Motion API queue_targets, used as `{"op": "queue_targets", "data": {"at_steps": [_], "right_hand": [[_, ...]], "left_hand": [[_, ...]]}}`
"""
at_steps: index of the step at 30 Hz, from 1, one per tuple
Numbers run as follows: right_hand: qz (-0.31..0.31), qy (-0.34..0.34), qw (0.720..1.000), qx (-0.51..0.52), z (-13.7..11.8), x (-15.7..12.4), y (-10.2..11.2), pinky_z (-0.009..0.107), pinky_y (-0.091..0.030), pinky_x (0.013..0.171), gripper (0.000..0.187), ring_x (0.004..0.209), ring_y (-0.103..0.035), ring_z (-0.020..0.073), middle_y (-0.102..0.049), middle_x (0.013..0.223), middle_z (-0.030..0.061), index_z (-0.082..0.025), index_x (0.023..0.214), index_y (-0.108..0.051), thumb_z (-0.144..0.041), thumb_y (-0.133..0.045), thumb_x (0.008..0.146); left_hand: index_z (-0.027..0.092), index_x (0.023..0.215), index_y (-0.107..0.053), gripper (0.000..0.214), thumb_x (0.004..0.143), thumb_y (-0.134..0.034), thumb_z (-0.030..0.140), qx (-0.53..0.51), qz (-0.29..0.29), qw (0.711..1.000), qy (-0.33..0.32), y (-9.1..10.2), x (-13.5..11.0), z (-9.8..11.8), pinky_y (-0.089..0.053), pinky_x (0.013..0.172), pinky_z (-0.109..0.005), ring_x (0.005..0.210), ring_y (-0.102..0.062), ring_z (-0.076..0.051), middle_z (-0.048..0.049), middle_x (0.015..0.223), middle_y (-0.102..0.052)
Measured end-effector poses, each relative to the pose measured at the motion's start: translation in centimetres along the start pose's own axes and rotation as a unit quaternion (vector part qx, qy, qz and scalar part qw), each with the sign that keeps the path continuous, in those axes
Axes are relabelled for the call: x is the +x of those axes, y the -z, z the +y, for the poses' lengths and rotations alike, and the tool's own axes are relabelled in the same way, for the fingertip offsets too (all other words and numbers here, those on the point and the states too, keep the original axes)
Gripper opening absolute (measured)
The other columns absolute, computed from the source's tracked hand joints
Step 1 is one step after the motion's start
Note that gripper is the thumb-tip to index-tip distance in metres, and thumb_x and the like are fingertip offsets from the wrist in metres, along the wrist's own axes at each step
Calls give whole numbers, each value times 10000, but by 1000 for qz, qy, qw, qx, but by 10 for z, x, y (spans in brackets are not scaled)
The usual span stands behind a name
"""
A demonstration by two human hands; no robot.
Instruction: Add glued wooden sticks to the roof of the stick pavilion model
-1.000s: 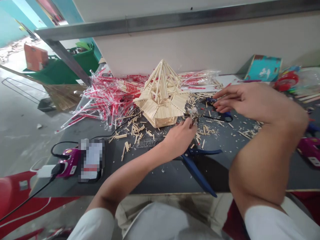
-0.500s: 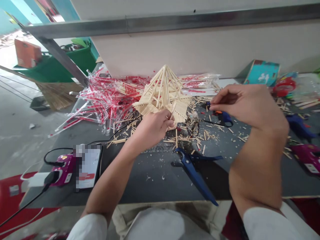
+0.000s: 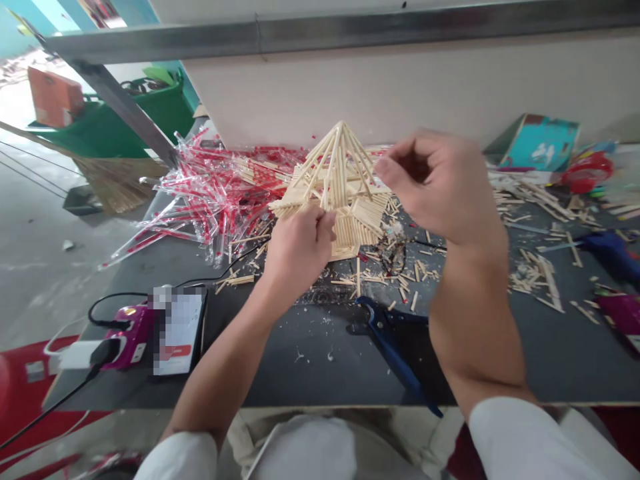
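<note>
A pale model built of thin wooden sticks (image 3: 341, 167), with a pointed open-framed roof and flat stick panels around its base, stands in the middle of the table. My left hand (image 3: 301, 245) is closed at its near left side, fingers curled on the front edge; the gripped part is hidden. My right hand (image 3: 437, 183) hovers just right of the roof, thumb and fingers drawn together. Whatever those fingertips may hold is too small to make out. Blue-handled cutters (image 3: 395, 350) lie below, partly covered by my right forearm.
Plastic-wrapped red-and-clear bundles (image 3: 210, 200) pile up behind on the left. Stick offcuts (image 3: 537, 277) litter the table. A phone (image 3: 181, 333) and a purple power strip (image 3: 127, 333) lie at left. A blue glue gun (image 3: 613, 253) and a turquoise box (image 3: 543, 143) are at right.
My right hand has moved left and up from the tabletop at right to beside the roof. My left hand stays at the model's front, its fingers turned slightly. The view has shifted a little.
</note>
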State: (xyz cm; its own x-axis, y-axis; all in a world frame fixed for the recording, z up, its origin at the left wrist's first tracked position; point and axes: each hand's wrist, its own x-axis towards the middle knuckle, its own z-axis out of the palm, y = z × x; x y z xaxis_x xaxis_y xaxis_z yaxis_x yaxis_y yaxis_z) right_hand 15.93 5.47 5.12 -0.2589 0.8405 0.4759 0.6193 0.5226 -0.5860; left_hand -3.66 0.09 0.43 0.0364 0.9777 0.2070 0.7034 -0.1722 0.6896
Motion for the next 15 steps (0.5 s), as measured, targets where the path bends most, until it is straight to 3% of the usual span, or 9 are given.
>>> {"op": "queue_targets", "data": {"at_steps": [3,6,11,15], "right_hand": [[11,41,998,36,-3,9,-13,329,-478,672,86,724,-600,165,-689,843,32,-245,907,-661,-304,-619,953],[17,28,999,36,-2,10,-21,344,-527,705,87,722,-645,176,-732,904,45,-238,939,-665,-323,-644,943],[23,16,1000,-12,-1,0,-24,366,-558,738,70,670,-655,175,-758,963,45,-242,947,-661,-298,-683,913],[12,29,999,-44,-1,-3,-29,415,-565,857,49,868,-714,240,-739,955,51,-264,932,-662,-271,-693,894]], "left_hand": [[166,801,-677,347,1031,-457,305,-7,0,1000,18,-12,-1,3,-430,644,-283,599,-639,-120,-41,780,-784],[165,870,-684,353,1048,-416,311,-18,4,999,26,-19,-2,2,-441,662,-283,601,-643,-118,-39,802,-787],[170,888,-672,355,1039,-379,303,96,0,995,33,-21,-4,2,-415,648,-308,583,-618,-146,-67,756,-752],[177,937,-682,351,1034,-367,299,117,-18,992,51,-19,-5,6,-424,644,-296,636,-646,-162,-74,756,-737]]}}
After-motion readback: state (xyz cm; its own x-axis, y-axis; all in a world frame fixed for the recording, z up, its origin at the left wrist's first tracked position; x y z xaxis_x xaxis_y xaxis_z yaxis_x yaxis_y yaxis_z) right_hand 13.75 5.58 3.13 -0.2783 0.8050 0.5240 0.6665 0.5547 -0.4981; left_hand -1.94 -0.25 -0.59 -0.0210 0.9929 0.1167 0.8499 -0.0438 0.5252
